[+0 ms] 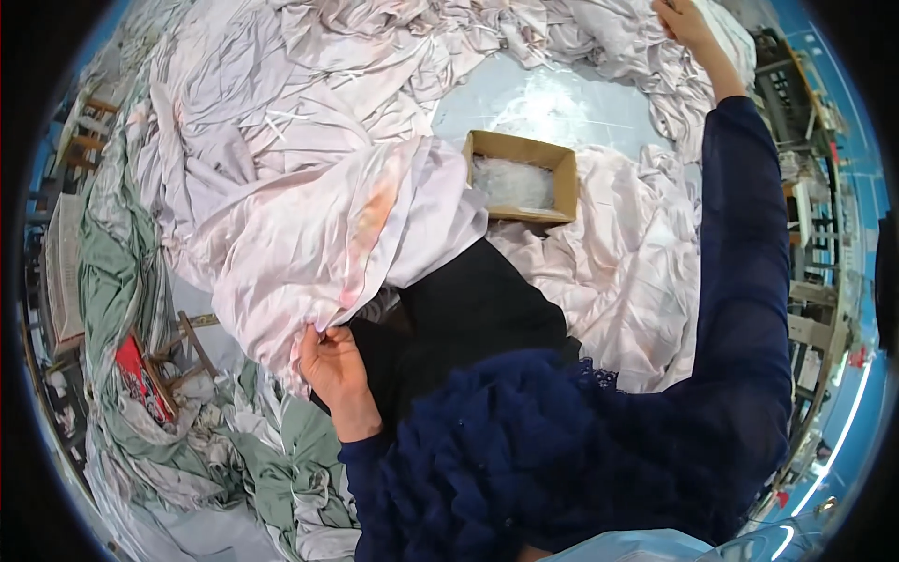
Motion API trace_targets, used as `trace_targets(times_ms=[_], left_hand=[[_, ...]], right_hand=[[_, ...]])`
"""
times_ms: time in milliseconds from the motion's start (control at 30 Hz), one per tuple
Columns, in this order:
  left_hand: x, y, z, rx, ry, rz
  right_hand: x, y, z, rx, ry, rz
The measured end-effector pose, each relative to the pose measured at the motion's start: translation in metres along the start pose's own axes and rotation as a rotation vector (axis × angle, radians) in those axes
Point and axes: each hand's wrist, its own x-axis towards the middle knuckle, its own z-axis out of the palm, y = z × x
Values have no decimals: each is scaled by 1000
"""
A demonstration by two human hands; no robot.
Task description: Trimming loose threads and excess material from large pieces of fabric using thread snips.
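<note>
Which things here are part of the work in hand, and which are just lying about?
In hand:
- pink sheet, gripped at its edge by the left hand
- right hand, raised, gripping pale fabric at the far end

Lying about:
- cardboard box with clear plastic inside
- green cloth
- red item
- wooden stool

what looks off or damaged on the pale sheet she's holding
The pale pink sheet pinched by the left hand carries orange-pink blotches across its middle, like stains. The right hand grips more of this fabric far up. Nothing looks torn; the cardboard box sits upright among the piles.
</note>
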Motion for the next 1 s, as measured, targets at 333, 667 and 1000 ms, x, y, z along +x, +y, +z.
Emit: trace_targets(times_ms=[333, 667, 1000], left_hand=[[-6, 6, 6, 16, 3, -5], [-18, -2, 5, -5, 41, 107], [-26, 7, 1, -4, 67, 87]], right_hand=[[-69, 8, 108, -703, 261, 841], [-116, 115, 243, -1756, -149, 672], [-27, 23, 515, -244, -69, 138]])
